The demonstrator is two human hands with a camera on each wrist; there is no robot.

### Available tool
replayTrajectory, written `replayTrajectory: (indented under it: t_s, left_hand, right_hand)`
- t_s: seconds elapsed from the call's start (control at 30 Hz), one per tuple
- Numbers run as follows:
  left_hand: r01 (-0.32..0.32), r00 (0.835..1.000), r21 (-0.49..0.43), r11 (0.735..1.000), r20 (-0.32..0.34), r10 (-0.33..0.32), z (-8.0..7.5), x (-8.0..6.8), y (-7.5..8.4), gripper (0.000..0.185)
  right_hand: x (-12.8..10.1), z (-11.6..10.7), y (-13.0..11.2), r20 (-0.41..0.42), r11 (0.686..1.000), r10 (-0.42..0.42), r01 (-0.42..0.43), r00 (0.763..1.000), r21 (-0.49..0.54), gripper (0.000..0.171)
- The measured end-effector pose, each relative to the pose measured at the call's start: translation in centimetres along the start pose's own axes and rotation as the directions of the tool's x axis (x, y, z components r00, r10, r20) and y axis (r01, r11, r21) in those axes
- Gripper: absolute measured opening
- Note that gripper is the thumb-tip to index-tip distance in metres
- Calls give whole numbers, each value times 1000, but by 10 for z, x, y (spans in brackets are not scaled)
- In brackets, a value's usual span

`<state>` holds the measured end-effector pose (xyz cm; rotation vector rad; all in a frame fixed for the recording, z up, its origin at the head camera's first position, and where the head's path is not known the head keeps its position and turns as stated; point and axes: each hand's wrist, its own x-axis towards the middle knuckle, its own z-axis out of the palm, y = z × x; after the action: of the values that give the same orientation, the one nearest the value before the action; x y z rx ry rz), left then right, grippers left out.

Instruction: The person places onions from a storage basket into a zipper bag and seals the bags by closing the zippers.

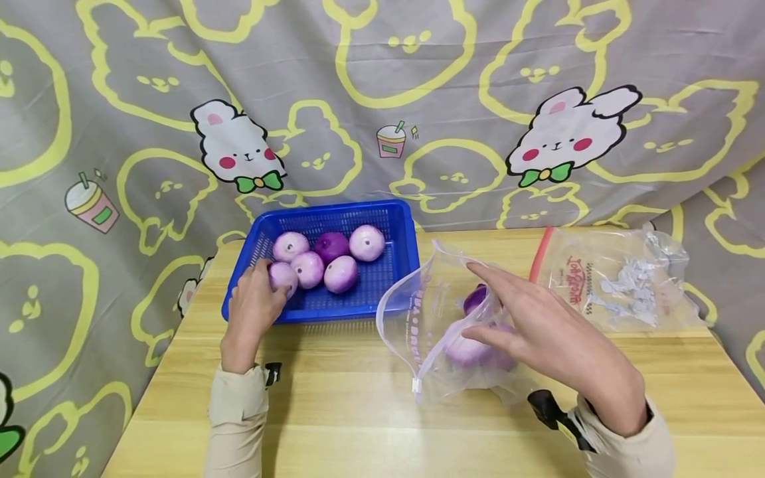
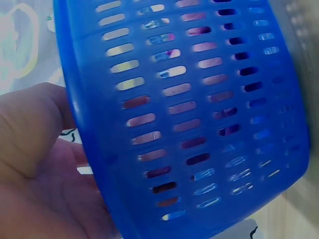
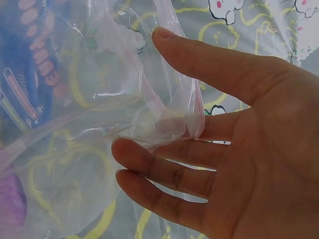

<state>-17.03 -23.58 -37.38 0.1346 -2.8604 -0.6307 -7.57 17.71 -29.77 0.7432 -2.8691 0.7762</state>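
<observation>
On the worktop (image 1: 346,411), apparently mid-pick, the left hand (image 1: 252,302) grips an onion (image 1: 284,276); the right hand (image 1: 556,325), spread, props the bag (image 1: 441,312); lifting seems due.

The head view is showing bright light; highlights on the onions (image 1: 308,271) are indicating an overhead source. The left sleeve (image 1: 238,411) is casting a soft shadow onto the tabletop (image 1: 370,425). Wrist views are rendering dimmer and softer; the clear bag (image 3: 114,94) is producing glare.

Grey cloth (image 1: 311,66), printed with yellow cartoon outlines; upper frame. Clear plastic bag (image 1: 558,285), red-edged, pale pieces (image 1: 638,282) showing through; right of frame. Wood-grain surface (image 1: 358,418); lower frame.
</observation>
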Motion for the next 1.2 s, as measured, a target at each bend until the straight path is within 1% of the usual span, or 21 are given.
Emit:
replayTrajectory:
  t_s: [0.13, 0.23, 0.47, 0.73, 0.97, 1.1, 1.2]
  left_hand:
    - [-13, 999, 0, 1000, -45, 13, -3, -1, 4, 55]
    - [-39, 996, -7, 999, -81, 39, -4, 0, 6, 55]
    - [-96, 987, -40, 995, -133, 90, -5, 0, 11, 55]
    - [-129, 982, -74, 989, -151, 117, -8, -2, 16, 56]
    - [-149, 976, -70, 986, -173, 135, -9, -3, 15, 56]
    - [-171, 970, -76, 982, -189, 154, -11, -4, 17, 56]
    - [-191, 962, -83, 978, -212, 170, -13, -7, 21, 56]
  right_hand:
    - [0, 1, 0, 6, 1000, 14, -14, 1000, 4, 80]
    - [0, 1, -1, 8, 1000, 28, -28, 1000, 5, 82]
    - [-1, 1, 0, -1, 1000, 28, -28, 1000, 2, 81]
    - [-1, -1, -2, 24, 999, 43, -43, 999, 9, 81]
    - [0, -1, -2, 32, 999, 47, -47, 998, 5, 81]
    - [0, -1, -2, 33, 999, 48, -48, 998, 6, 81]
    - [1, -1, -2, 30, 999, 48, -48, 998, 4, 81]
